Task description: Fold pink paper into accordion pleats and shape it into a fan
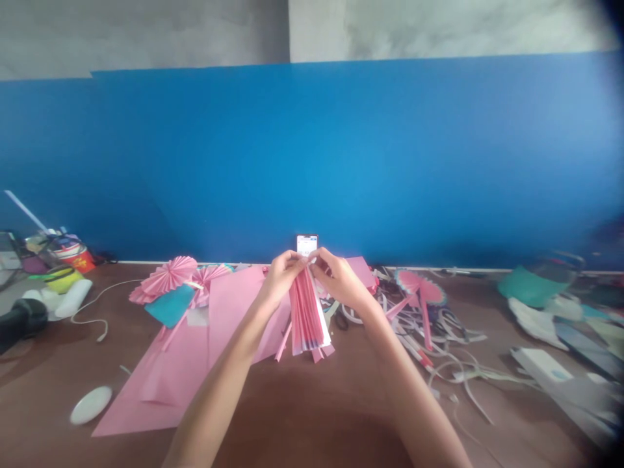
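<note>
A pleated pink paper fan [307, 312] hangs folded between my hands, its pleats running downward and a white edge showing on its right side. My left hand [283, 273] pinches the top of it from the left. From the right, my right hand [336, 273] has its fingers closed at the same top end. Behind the fingertips stands a phone [307, 243] with a lit screen. Large pink paper sheets [170, 370] lie to the left, under and beside my left forearm. The exact grip of the fingertips is partly hidden.
Finished-looking pink paper fans [170, 279] and a teal paper piece [170, 305] lie at left. Another pink fan [422, 289] rests among tangled white cables [458, 370] at right. A white mouse [91, 405] sits near left. A blue partition [312, 149] bounds the back.
</note>
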A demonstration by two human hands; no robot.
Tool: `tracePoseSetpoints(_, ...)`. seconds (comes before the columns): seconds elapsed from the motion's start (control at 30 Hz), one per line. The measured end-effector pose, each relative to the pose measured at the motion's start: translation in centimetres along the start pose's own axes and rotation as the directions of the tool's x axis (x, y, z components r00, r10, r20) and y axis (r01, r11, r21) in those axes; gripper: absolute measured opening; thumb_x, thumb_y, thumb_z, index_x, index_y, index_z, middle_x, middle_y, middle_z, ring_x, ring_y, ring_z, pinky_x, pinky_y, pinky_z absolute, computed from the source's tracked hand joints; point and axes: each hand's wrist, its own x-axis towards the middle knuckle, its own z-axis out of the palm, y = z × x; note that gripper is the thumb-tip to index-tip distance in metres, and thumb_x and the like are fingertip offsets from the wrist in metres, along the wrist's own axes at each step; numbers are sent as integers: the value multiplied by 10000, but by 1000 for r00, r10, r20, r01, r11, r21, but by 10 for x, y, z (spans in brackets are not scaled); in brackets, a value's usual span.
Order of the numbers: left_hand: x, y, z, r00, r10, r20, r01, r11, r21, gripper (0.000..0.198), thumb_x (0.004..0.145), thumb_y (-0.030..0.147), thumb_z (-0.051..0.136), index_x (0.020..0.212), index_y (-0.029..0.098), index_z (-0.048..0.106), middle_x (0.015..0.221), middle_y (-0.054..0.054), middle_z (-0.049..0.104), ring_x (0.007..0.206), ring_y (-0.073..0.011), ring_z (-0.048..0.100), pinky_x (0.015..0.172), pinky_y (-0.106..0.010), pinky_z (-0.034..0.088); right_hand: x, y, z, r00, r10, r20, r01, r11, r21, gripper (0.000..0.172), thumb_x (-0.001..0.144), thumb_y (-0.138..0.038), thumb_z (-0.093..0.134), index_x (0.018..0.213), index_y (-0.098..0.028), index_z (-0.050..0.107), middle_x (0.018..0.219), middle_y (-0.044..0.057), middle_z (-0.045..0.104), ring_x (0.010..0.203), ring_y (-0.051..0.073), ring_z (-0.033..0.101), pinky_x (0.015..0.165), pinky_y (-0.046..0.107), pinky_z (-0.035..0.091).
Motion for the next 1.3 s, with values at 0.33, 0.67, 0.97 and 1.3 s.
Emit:
tracePoseSetpoints(0.33,-4,6,1,997,43,68,-46,998,33,325,841,496,679,885,181,607,806,-14,668,769,-172,627,691,-244,433,3,6,5,999,-31,-33,30,999,-43,25,906,-223,448,903,-218,473,828,5,591,753,163,555,686,271,396)
tracePoseSetpoints(0.67,-2,4,4,991,74,107,-77,997,28,289,896,467,622,921,182,583,795,0,666,734,-147,613,685,-227,418,1,1,1,1000,25,8,-25,999,-44,19,895,-230,451,877,-225,449,756,-15,554,656,150,511,601,256,359)
tracePoseSetpoints(0.97,-1,4,2,993,98,62,-102,993,57,314,921,499,571,966,191,617,883,-12,642,831,-170,596,721,-242,405,1,1,-1,998,-31,-49,31,999,-9,98,960,-321,474,964,-224,492,822,0,595,698,148,568,643,263,409)
tracePoseSetpoints(1.3,-2,5,2,989,121,83,-129,987,98,296,925,480,572,910,186,599,848,-2,645,812,-168,605,735,-247,408,2,4,2,998,-25,-61,19,995,-99,83,954,-274,465,918,-220,517,837,14,623,752,164,576,665,261,393)
